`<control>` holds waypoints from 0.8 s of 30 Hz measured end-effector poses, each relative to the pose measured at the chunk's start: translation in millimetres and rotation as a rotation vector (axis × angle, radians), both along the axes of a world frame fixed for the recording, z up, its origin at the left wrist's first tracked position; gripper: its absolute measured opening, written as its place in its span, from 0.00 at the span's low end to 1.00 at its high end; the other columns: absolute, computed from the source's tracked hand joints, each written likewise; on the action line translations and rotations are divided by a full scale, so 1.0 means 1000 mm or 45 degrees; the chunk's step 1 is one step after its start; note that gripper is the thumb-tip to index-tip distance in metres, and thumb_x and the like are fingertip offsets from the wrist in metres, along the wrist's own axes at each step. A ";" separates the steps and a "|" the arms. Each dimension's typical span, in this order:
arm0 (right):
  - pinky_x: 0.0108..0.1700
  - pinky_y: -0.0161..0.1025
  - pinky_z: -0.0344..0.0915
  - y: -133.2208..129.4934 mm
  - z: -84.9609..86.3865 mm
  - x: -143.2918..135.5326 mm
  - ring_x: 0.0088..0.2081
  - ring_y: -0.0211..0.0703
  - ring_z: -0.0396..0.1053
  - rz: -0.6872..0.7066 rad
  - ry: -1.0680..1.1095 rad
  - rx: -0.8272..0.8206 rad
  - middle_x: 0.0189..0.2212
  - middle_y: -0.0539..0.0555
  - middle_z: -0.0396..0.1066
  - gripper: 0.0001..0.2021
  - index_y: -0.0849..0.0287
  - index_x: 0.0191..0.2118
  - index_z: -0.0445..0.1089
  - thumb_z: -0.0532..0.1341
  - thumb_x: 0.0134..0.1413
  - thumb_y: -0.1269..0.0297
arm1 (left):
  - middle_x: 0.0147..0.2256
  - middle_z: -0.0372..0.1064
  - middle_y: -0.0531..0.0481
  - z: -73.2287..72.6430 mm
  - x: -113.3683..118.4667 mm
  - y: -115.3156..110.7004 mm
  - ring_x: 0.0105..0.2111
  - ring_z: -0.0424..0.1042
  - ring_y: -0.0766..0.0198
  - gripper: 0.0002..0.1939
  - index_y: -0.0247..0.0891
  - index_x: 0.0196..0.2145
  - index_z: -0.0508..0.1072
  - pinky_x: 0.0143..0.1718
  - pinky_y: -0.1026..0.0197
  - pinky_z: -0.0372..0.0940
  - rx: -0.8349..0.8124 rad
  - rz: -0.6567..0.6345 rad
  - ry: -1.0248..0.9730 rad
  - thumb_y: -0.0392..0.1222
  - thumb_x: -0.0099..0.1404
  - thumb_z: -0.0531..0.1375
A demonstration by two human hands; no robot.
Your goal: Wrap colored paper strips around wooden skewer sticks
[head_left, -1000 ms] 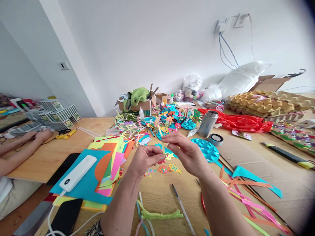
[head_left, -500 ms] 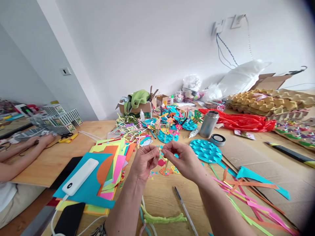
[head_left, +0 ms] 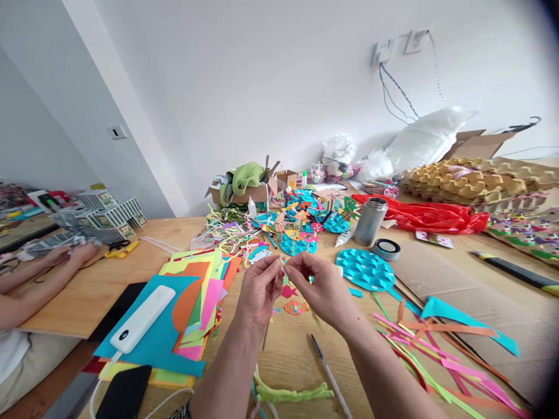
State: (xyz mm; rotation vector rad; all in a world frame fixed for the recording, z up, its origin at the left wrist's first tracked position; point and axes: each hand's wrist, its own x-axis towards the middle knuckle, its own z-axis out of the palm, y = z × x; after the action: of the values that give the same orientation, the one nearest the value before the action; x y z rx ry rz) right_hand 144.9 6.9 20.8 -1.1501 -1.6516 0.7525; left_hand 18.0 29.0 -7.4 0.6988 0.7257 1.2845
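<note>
Pale bit btwn fingertips too small to ID.

A plain white wall stands behind the wooden desk, with a greyer wall section at the left, set off by a pale slanting strip. A small switch sits there; two sockets trail cables at right. Soft, even light falls; brown floor shows lower left.

The table bears paper fish and a pen.
</note>
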 end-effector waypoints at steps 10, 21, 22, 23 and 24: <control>0.24 0.33 0.54 0.001 -0.004 0.003 0.22 0.36 0.60 -0.079 -0.162 0.003 0.19 0.48 0.65 0.10 0.60 0.28 0.65 0.54 0.58 0.63 | 0.18 0.64 0.57 -0.001 0.001 -0.002 0.15 0.59 0.77 0.12 0.34 0.28 0.76 0.14 0.73 0.48 0.062 -0.013 0.066 0.43 0.47 0.70; 0.26 0.33 0.53 0.003 -0.011 -0.002 0.24 0.38 0.63 -0.149 -0.353 0.011 0.22 0.49 0.68 0.07 0.59 0.31 0.65 0.57 0.56 0.62 | 0.25 0.72 0.52 0.001 0.012 -0.002 0.28 0.68 0.70 0.10 0.34 0.26 0.77 0.32 0.67 0.63 0.105 0.148 -0.141 0.40 0.45 0.71; 0.26 0.33 0.52 0.004 -0.011 -0.002 0.23 0.38 0.62 -0.175 -0.413 0.008 0.21 0.49 0.67 0.07 0.59 0.30 0.64 0.59 0.54 0.62 | 0.26 0.72 0.52 0.002 0.012 -0.002 0.28 0.69 0.69 0.10 0.34 0.27 0.77 0.34 0.67 0.64 0.109 0.124 -0.188 0.39 0.46 0.71; 0.25 0.33 0.51 0.004 -0.011 -0.001 0.22 0.38 0.61 -0.190 -0.465 0.003 0.20 0.49 0.66 0.07 0.59 0.28 0.63 0.59 0.53 0.62 | 0.26 0.72 0.52 0.003 0.012 -0.002 0.28 0.69 0.69 0.10 0.35 0.27 0.78 0.34 0.66 0.64 0.112 0.101 -0.224 0.39 0.46 0.71; 0.25 0.32 0.50 0.004 -0.011 -0.001 0.22 0.37 0.60 -0.196 -0.501 -0.002 0.19 0.48 0.66 0.09 0.58 0.26 0.62 0.59 0.53 0.62 | 0.25 0.72 0.52 0.003 0.012 -0.002 0.28 0.69 0.69 0.09 0.35 0.27 0.78 0.34 0.66 0.63 0.111 0.084 -0.252 0.39 0.46 0.71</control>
State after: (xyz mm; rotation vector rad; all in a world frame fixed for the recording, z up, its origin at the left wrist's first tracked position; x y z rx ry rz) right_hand 143.6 11.3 9.3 -1.4776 -1.8528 0.4472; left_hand 30.2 26.5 -4.1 0.6116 0.5378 1.4305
